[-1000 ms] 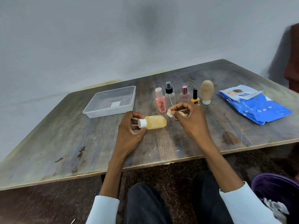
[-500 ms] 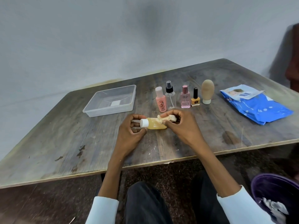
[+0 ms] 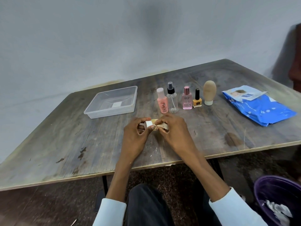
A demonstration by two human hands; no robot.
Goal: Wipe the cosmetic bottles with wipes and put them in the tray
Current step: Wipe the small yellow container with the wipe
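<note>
One yellow bottle (image 3: 154, 121) gripped at its cap by left hand (image 3: 136, 136); right hand (image 3: 175, 132) pinches one wipe (image 3: 163, 126) around it. Five bottles (image 3: 187, 98) stand beyond.

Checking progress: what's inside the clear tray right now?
No bottles. Inside the clear tray only a white label on its bottom shows. The tray is see-through and uncovered, so nothing is hidden.

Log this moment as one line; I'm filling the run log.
step: wiping | left hand: holds yellow bottle | right hand: rubs wipe on it | tray: holds no bottles
</note>
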